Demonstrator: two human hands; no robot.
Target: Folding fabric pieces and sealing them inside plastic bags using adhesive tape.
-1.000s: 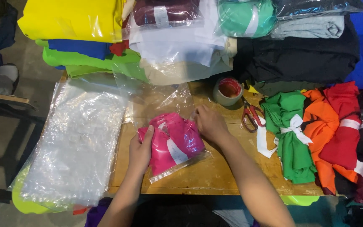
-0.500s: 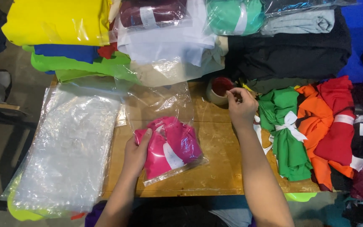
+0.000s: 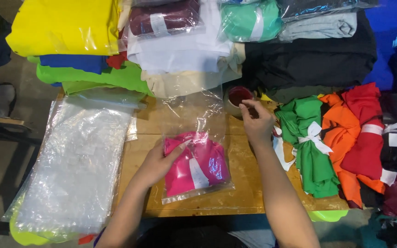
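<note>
The left hand [image 3: 161, 160] is laid flat and open on the pink cloth [image 3: 198, 163], which sits inside a clear bag [image 3: 194, 119] near the middle of the worktop [image 3: 242, 183]. The cloth is pressed down, not gripped. The bag's open upper part stands loose and crumpled above the cloth, toward the stacked bundles.

The right hand [image 3: 257, 120] is held just beside the tape roll [image 3: 236, 98], its fingers pinched together. Whether a tape end is caught between them cannot be told; no strip is visible.

Risks noted:

1. The bag mouth is unsealed and unfolded. If the left hand is lifted, the cloth could spring up and the mouth could gape, so that any seal would close crooked.
2. If tape is being drawn, it could fold onto itself or catch the loose plastic, since only 1 hand is free to guide it.
3. The roll rests unheld at the foot of the black fabric stack [image 3: 309, 64]. A pull on the tape could drag or tip it.
4. The green bundle [image 3: 311, 147] and white ties [image 3: 315, 135] lie just beside the right forearm. A sweep of the arm could snag them.
5. The sheaf of empty bags [image 3: 76, 160] overhangs the worktop's left edge and could slide off if nudged.

Scissors cannot be made out clearly behind the right hand.
</note>
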